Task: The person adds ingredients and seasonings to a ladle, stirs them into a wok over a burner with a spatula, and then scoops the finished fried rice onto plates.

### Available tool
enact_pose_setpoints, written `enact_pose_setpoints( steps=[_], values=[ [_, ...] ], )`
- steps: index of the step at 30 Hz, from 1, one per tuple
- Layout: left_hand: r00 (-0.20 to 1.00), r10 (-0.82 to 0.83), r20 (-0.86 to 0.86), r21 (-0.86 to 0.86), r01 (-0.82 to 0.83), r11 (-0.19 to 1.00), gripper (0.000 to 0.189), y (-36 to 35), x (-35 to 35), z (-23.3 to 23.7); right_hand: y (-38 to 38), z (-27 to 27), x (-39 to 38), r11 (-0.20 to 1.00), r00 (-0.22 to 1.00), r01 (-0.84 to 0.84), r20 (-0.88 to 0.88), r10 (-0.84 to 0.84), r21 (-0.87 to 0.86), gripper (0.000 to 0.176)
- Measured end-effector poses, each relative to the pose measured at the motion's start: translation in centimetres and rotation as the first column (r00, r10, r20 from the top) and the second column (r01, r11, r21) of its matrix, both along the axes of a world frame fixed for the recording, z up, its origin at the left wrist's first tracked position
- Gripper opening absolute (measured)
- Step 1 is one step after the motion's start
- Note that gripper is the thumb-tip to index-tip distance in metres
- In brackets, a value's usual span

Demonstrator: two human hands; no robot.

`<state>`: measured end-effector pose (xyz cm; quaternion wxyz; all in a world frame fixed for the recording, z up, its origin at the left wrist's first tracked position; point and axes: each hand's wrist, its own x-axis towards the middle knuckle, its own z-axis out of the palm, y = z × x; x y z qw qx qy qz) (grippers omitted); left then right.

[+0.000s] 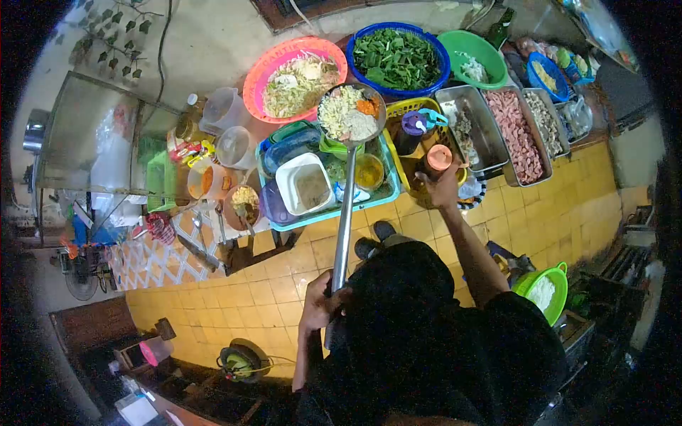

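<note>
My left hand (322, 302) is closed round the long metal handle of a ladle (344, 227). The ladle's round bowl holds chopped pale food, an orange heap and a greyish heap, above the turquoise tray (393, 190). On the right, my right hand (442, 186) is wrapped round a dark bottle with an orange lid (439, 157), at the front of the yellow basket (398, 121). A bottle with a purple lid (412, 124) stands behind it in that basket. In the turquoise tray are a white square container (304, 184) and a small bowl of yellowish liquid (369, 172).
Behind are a pink basin (256, 89) of shredded vegetables, a blue basket (350, 53) of leafy greens and a green basin (497, 60). Metal trays, one with pink meat pieces (517, 135), stand right. A green basket (561, 291) with white contents is lower right.
</note>
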<state>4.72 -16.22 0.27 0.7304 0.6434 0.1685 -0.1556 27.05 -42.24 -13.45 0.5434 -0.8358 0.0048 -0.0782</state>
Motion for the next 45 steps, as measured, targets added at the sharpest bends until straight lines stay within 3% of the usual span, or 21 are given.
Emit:
enact_pose_setpoints(
  steps=[1,2,3,5,9,11,12,13,14,16,17,19,20,26,28,32,34,37,40,43,45],
  values=[
    [0.999,-0.030,0.017,0.036,0.029,0.999,0.014,0.0,0.0,-0.1,1.6,3.7,-0.2,0.921,0.969,0.133,-0.244,-0.043,0.367,0.070],
    [1.000,-0.019,0.021,0.028,0.018,0.999,0.014,-0.1,-0.2,-0.3,1.1,1.3,0.3,0.995,0.991,0.080,-0.108,-0.074,0.051,0.070],
    [0.999,-0.042,0.003,0.114,0.041,0.993,0.015,-0.2,-0.5,-0.5,0.4,-1.5,0.9,0.960,0.998,0.066,0.034,-0.059,-0.274,0.070],
    [0.996,-0.087,-0.032,0.288,0.092,0.953,0.015,0.1,-0.7,-0.8,-1.2,-3.5,2.2,0.964,0.999,-0.019,0.039,0.030,-0.265,0.069],
    [0.984,-0.092,0.150,0.172,0.066,0.983,0.019,0.3,-1.8,-1.7,-1.0,8.2,4.7,0.804,0.892,-0.093,0.310,0.329,-0.587,0.082],
    [0.983,-0.050,0.179,0.087,0.035,0.996,0.023,-0.4,-2.5,-2.0,1.2,17.6,4.9,0.645,0.913,-0.312,-0.033,0.407,-0.697,0.081],
    [0.983,0.022,0.180,0.008,-0.023,1.000,0.025,-0.9,-2.7,-1.9,1.5,18.2,5.7,0.513,0.899,-0.279,-0.033,0.437,-0.812,0.081],
    [0.980,0.093,0.179,-0.068,-0.082,0.994,0.028,-1.2,-2.8,-1.8,1.9,18.8,5.7,0.504,0.895,-0.281,-0.033,0.445,-0.817,0.081],
    [0.977,0.106,0.184,-0.075,-0.093,0.993,0.028,-1.2,-2.9,-1.7,2.5,19.9,5.8,0.310,0.868,-0.281,-0.103,0.486,-0.908,0.080],
    [0.999,0.001,0.041,-0.033,0.001,0.999,0.035,-1.3,-2.8,-1.4,4.8,22.9,5.2,-0.028,0.853,-0.317,-0.298,0.428,-0.948,0.076],
    [0.999,0.009,0.044,-0.043,-0.007,0.999,0.035,-1.2,-2.6,-1.0,5.0,22.9,5.0,-0.039,0.851,-0.313,-0.298,0.432,-0.949,0.076],
    [0.986,-0.161,0.034,0.242,0.148,0.959,0.039,-1.1,-2.1,-0.3,5.3,22.6,4.8,-0.207,0.766,-0.267,-0.338,0.547,-0.941,0.074],
    [0.988,-0.150,0.039,0.237,0.137,0.962,0.039,-1.2,-2.2,-0.4,5.3,22.0,4.4,-0.187,0.772,-0.168,-0.247,0.585,-0.968,0.073],
    [0.989,-0.030,0.143,0.102,0.015,0.995,0.042,-1.8,-3.0,-1.6,4.9,22.0,5.8,-0.176,0.787,-0.203,-0.267,0.556,-0.963,0.068],
    [0.991,-0.120,0.057,0.201,0.106,0.974,0.043,-1.5,-2.7,-0.5,4.9,22.1,5.9,-0.182,0.782,-0.219,-0.284,0.555,-0.959,0.067],
    [0.983,-0.157,0.094,0.218,0.134,0.967,0.044,-1.5,-2.8,-1.7,5.0,22.4,5.7,-0.117,0.809,-0.143,-0.184,0.558,-0.983,0.057],
    [0.988,-0.143,0.062,0.194,0.128,0.973,0.042,-1.5,-3.1,-2.4,5.5,23.3,5.6,-0.138,0.837,-0.260,-0.294,0.461,-0.956,0.067],
    [0.988,-0.144,0.059,0.264,0.123,0.957,0.042,-1.4,-2.6,-0.4,5.5,23.5,6.2,-0.131,0.858,-0.298,-0.325,0.397,-0.946,0.069],
    [0.980,-0.178,0.092,0.163,0.161,0.973,0.041,-1.1,-2.7,-2.1,5.1,23.1,6.2,-0.170,0.841,-0.285,-0.331,0.428,-0.943,0.069],
    [0.973,-0.180,0.141,0.167,0.156,0.974,0.043,-1.0,-2.8,-3.2,4.7,22.5,7.0,-0.081,0.840,-0.276,-0.281,0.464,-0.958,0.067],
    [0.978,-0.178,0.106,0.192,0.155,0.969,0.044,-1.1,-2.6,-2.8,5.0,23.1,6.7,-0.105,0.841,-0.308,-0.322,0.436,-0.946,0.064]
  ],
)
